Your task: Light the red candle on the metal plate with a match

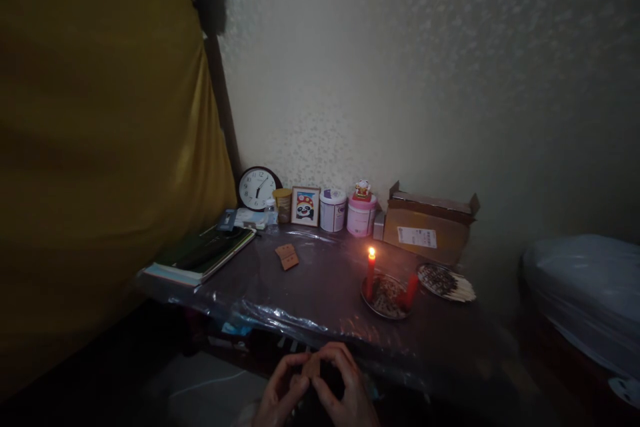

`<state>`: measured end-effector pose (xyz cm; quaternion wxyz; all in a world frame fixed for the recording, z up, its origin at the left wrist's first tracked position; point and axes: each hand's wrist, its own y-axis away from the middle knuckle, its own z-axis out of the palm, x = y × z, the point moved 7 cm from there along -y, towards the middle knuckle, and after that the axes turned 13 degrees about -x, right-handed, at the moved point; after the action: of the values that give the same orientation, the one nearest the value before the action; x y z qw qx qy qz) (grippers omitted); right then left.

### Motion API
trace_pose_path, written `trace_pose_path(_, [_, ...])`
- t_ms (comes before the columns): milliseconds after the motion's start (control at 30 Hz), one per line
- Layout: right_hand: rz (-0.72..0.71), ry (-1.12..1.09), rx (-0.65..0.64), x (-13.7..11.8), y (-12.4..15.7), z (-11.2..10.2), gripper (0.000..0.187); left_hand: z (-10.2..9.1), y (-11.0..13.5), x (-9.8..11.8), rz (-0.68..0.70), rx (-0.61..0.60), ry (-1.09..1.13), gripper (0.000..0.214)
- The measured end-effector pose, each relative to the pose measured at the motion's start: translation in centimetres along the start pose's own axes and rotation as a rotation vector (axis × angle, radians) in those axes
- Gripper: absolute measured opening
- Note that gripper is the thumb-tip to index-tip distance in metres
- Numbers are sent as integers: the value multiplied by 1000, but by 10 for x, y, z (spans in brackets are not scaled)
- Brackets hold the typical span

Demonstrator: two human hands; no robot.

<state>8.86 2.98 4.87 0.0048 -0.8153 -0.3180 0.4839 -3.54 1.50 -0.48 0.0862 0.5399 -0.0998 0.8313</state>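
My left hand (281,395) and right hand (349,388) are curled close together, holding a small tan piece (313,367) of card or wood, with something dark (331,377) I can't make out beside it, just below the edge of the table (325,273). The main risk, I'd judge, is the lit red candle (371,273) in its metal dish (384,315): a knock could tip the flame onto the clear plastic sheet (280,315) or toward the cardboard box (430,230), and either could catch fire.
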Motion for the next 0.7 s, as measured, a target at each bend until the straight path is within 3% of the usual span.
trace_pose_path(700, [27,-7,-23,-1,0,0,18,0,1,8,26,52,-72,33])
